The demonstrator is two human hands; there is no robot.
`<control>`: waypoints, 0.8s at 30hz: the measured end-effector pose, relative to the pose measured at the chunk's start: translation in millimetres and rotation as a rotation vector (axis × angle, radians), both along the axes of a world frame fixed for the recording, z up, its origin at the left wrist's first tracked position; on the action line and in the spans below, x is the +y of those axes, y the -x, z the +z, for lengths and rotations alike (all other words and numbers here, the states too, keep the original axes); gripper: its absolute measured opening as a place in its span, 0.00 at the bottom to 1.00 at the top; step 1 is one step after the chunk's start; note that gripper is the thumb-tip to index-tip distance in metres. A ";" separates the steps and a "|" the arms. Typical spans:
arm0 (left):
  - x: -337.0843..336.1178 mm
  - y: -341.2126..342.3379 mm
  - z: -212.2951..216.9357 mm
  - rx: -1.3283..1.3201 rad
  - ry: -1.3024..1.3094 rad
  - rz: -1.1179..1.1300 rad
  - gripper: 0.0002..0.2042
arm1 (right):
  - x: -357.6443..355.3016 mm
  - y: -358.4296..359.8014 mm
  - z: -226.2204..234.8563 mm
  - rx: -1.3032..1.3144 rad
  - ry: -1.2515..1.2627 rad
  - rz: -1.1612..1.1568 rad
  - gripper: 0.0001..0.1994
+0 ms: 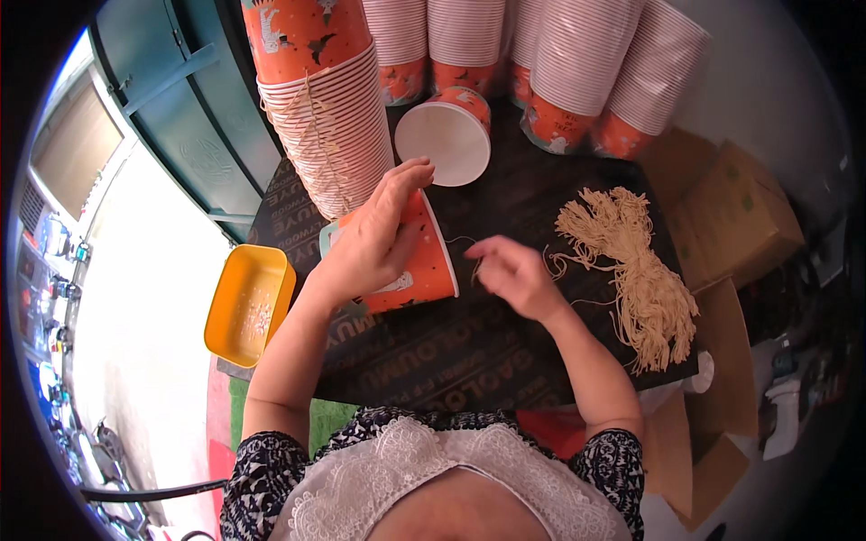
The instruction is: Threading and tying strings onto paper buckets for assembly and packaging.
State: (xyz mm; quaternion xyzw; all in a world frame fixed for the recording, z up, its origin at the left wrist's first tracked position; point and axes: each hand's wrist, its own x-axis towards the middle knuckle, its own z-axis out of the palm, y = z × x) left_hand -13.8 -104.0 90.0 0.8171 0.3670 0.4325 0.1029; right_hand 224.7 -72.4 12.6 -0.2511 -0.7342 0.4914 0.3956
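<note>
Left hand (372,239): fingers extended, palm over tipped orange cup (435,261)
Right hand (519,278): fingertips pinching thin string (458,239)
Cord bundle (639,279): tabletop (514,361), right

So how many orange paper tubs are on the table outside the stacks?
2: the near tub under the left hand, and the far tub showing its white inside. More could be hidden behind the stacks.

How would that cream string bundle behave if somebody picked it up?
The string bundle would probably sag limply, since its strands fan out loosely. It looks light, being only thin cords. Stray ends trailing toward the right hand might tangle.
</note>
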 end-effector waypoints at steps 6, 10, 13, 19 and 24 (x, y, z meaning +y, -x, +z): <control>-6.1 -1.2 2.6 -0.022 0.009 0.021 0.20 | 9.1 -12.1 16.3 0.607 0.640 0.161 0.17; -20.0 -4.7 6.3 0.008 -0.156 0.090 0.14 | 1.1 -7.7 29.5 0.832 0.739 0.347 0.19; -30.3 -9.5 2.6 -0.013 -0.162 0.062 0.13 | -5.9 -5.9 43.4 0.873 0.694 0.412 0.20; -43.1 -20.7 -6.7 0.052 -0.113 0.084 0.11 | -19.7 8.6 60.9 0.957 0.645 0.499 0.23; -41.5 -23.0 -15.2 -0.035 -0.100 0.088 0.17 | -23.8 21.1 60.7 0.940 0.646 0.555 0.23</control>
